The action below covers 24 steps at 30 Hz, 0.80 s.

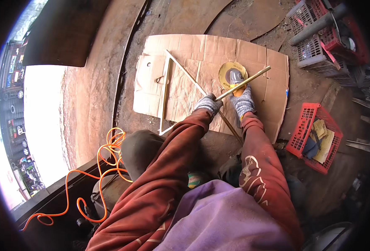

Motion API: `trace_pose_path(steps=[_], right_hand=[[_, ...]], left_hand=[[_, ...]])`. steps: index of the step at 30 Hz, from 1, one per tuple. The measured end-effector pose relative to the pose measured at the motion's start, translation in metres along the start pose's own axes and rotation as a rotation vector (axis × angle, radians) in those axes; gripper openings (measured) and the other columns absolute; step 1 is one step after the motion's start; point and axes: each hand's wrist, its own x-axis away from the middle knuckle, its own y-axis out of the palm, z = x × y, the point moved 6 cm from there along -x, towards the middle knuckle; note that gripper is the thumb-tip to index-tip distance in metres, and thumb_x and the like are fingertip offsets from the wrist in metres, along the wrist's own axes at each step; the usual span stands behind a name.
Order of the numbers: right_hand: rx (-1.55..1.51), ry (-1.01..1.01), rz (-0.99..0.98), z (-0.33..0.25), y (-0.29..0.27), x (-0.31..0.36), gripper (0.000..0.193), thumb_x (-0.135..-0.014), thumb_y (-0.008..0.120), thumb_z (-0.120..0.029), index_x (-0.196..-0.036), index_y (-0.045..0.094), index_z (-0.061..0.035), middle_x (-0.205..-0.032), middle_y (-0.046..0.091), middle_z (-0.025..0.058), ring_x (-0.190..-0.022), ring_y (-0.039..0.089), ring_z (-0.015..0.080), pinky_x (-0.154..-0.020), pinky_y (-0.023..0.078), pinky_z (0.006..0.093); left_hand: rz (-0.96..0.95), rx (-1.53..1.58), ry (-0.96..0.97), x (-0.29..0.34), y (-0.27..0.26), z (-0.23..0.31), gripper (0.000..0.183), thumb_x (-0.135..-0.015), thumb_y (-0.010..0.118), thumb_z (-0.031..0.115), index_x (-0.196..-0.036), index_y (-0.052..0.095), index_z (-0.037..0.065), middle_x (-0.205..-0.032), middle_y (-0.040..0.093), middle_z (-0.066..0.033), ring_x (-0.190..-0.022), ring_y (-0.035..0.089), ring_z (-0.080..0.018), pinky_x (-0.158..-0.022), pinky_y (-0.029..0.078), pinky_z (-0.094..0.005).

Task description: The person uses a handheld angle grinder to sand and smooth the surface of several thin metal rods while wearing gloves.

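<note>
A thin metal frame (187, 75) with angled bars lies on a flattened cardboard sheet (262, 54). My left hand (209, 104), in a grey knitted glove, is closed on the frame's bar where a loose-looking metal bar (258, 74) crosses it. That bar slants up to the right, over the tool in my other hand. My right hand (243, 103), gloved the same way, grips an angle grinder (236, 78) with a grey and yellow body. Its wide yellow disc (224, 75) faces up beside the bar. Whether disc and bar touch, I cannot tell.
An orange hose (68, 196) lies in loops at the lower left. A red plastic basket (304, 125) with yellow sheets stands on the right. Stacked crates (314, 52) holding a grey pipe are at the far right. Rusty metal plates (172, 19) cover the floor.
</note>
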Motion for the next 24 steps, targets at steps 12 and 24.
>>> trace_pose_path(steps=[12, 24], right_hand=[[-1.292, 0.231, 0.654, -0.008, -0.262, 0.005, 0.068, -0.064, 0.095, -0.006, -0.122, 0.06, -0.008, -0.108, 0.069, 0.0069, -0.087, 0.069, 0.0208, -0.081, 0.058, 0.039], [-1.469, -0.412, 0.65, -0.081, -0.406, 0.161, 0.057, -0.075, 0.083, 0.001, -0.125, 0.055, -0.0036, -0.097, 0.069, 0.0155, -0.074, 0.072, 0.0282, -0.067, 0.063, 0.044]], left_hand=[[0.451, 0.45, 0.402, 0.064, -0.17, 0.106, 0.049, -0.086, 0.076, 0.036, -0.115, 0.069, -0.003, -0.093, 0.073, -0.018, -0.082, 0.072, -0.0279, -0.075, 0.056, -0.0383], [-0.301, 0.924, 0.905, 0.245, -0.39, 0.19, 0.026, -0.095, 0.069, 0.022, -0.106, 0.066, -0.002, -0.104, 0.071, -0.0197, -0.105, 0.07, -0.0409, -0.098, 0.053, -0.0617]])
